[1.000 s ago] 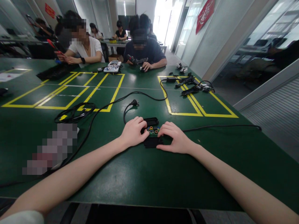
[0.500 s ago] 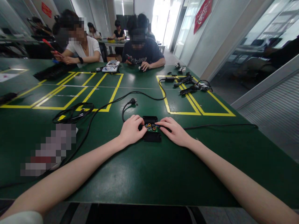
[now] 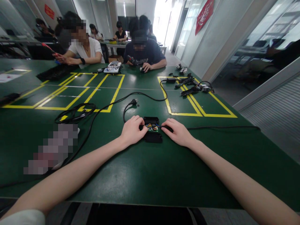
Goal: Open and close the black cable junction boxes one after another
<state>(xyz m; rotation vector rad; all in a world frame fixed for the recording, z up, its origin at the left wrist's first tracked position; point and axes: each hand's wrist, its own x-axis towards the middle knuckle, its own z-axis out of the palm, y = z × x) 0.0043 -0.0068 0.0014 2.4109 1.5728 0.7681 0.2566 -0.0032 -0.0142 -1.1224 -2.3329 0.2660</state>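
Note:
A small green circuit board (image 3: 152,127) lies on the green table (image 3: 145,175) between two black case halves, one (image 3: 151,120) behind it and one (image 3: 153,137) in front. My left hand (image 3: 132,130) is curled and pinches the board's left end, where a black cord with a plug (image 3: 134,102) leads off. My right hand (image 3: 177,132) is curled at the board's right end, fingertips closed on the black cable (image 3: 222,127) that runs off to the right.
Yellow tape boxes (image 3: 98,90) mark the table. A coiled black cable (image 3: 75,113) lies at the left, black tools and adapters (image 3: 192,86) at the back right. Two people sit across the table, one working at a white device (image 3: 112,67). A blurred patch (image 3: 52,148) lies near my left arm.
My right hand has come off the front case half and moved back to the board's right end. The front case half now lies closer under the board. My left hand stays put.

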